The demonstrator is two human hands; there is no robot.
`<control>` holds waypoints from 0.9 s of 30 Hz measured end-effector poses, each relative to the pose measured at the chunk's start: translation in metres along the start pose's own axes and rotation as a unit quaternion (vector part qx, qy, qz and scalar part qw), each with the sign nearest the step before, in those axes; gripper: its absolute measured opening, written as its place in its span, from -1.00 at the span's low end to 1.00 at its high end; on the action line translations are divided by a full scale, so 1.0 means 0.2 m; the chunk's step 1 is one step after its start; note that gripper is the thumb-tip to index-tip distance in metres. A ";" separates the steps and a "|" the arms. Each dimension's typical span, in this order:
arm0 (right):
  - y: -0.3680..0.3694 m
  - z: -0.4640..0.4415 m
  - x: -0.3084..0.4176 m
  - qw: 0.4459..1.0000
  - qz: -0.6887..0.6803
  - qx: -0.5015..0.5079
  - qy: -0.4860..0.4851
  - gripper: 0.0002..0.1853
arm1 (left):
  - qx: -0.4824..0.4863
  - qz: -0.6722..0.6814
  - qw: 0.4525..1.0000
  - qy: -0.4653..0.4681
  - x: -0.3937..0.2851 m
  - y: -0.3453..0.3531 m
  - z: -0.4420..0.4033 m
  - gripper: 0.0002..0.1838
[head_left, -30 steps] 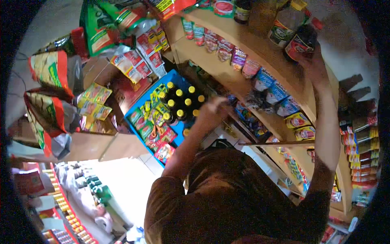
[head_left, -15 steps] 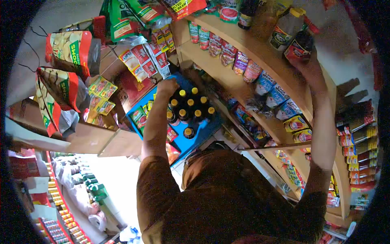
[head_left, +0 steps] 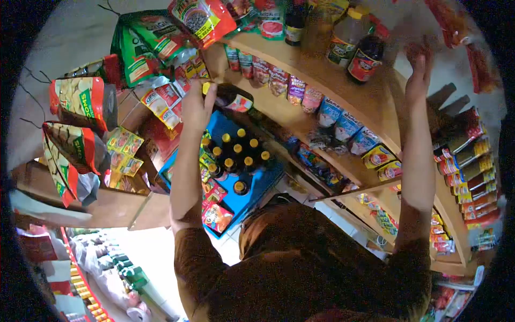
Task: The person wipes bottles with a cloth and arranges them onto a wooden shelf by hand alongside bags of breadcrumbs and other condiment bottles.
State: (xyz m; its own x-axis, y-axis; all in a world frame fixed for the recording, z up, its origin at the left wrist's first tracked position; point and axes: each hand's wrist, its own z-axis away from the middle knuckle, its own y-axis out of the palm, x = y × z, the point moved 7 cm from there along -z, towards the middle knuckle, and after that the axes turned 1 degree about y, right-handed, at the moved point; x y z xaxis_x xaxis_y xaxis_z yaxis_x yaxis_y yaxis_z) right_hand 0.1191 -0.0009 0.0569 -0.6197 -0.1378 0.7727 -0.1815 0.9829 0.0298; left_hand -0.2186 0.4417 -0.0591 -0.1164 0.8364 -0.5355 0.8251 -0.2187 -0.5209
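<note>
My left hand (head_left: 197, 102) is closed round the yellow-capped neck end of a dark bottle (head_left: 236, 100), which lies tilted in the air above the blue tray (head_left: 248, 201). Below it, several dark bottles with yellow caps (head_left: 237, 152) stand grouped on the tray, with colourful packets (head_left: 215, 217) along its left side. My right hand (head_left: 420, 64) is raised with fingers apart and nothing in it, to the right of the upper shelf. Nearest to it on that shelf stand a dark red-capped bottle (head_left: 366, 60) and a clear yellow-capped bottle (head_left: 343, 43).
Wooden shelves (head_left: 322, 70) hold rows of pouches (head_left: 346, 127). Packs of mushrooms (head_left: 80, 102) and green pouches (head_left: 142, 45) hang at the left. Sachet strips (head_left: 475, 177) hang at the right. A wooden ledge (head_left: 118, 209) runs below the mushroom packs.
My left hand has risen from the tray's far end with a dark bottle in it. My right hand has come off the red-capped bottle and moved to the right. The view has shifted slightly.
</note>
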 end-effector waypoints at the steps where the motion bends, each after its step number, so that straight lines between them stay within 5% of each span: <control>1: 0.06 0.10 0.14 0.999 0.022 0.012 -0.034 -0.26 | -0.031 0.066 0.996 0.059 -0.10 -0.01 -0.01 -0.69; 3: 0.17 0.21 0.32 0.977 0.052 0.139 -0.155 -0.22 | -0.013 0.103 0.990 0.090 -0.32 -0.01 -0.01 -0.71; 5: 0.43 0.46 0.54 0.909 0.043 0.409 -0.066 -0.09 | 0.031 0.142 0.985 0.096 -0.56 0.01 0.02 -0.72; 7: 0.56 0.68 0.58 0.848 0.171 0.498 -0.063 0.01 | 0.077 0.206 0.972 0.087 -0.82 0.04 0.04 -0.85; 10: 0.62 0.81 0.67 0.815 0.246 0.509 -0.124 -0.03 | 0.071 0.252 0.945 0.196 -1.15 0.07 0.04 -0.82; 14: 0.50 0.72 0.70 0.835 0.321 0.443 -0.055 -0.07 | 0.106 0.270 0.931 0.220 -1.45 0.20 -0.01 -0.76; 16: 0.40 0.67 0.59 0.851 0.268 0.451 0.021 -0.07 | 0.140 0.345 0.901 0.223 -1.54 0.25 -0.06 -0.71; 17: 0.33 0.63 0.59 0.889 0.247 0.386 0.004 -0.07 | 0.224 0.382 0.890 0.108 -1.52 0.30 -0.09 -0.60; 21: 0.05 0.37 0.39 0.966 0.097 0.235 0.038 -0.06 | 0.035 0.410 0.906 0.095 -1.33 0.47 -0.29 -0.51; 23: 0.02 0.24 0.36 0.971 0.139 0.190 0.029 -0.09 | -0.026 0.375 0.924 0.073 -1.15 0.68 -0.32 -0.47; 25: 0.00 0.11 0.07 0.973 0.010 0.209 0.102 -0.11 | -0.075 0.303 0.944 0.110 -1.12 0.77 -0.28 -0.44; 27: 0.01 0.07 0.03 0.969 0.034 0.222 0.106 -0.13 | -0.093 0.286 0.945 0.126 -1.16 0.80 -0.26 -0.38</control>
State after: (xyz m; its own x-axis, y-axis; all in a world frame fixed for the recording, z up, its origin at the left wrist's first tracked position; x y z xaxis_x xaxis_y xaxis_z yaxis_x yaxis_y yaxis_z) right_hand 0.1047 -0.0022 0.0525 -0.4791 0.0008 0.8778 -0.4845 0.8336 -0.2652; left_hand -0.0309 0.2401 0.0167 0.4951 0.7062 -0.5060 0.7985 -0.5995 -0.0553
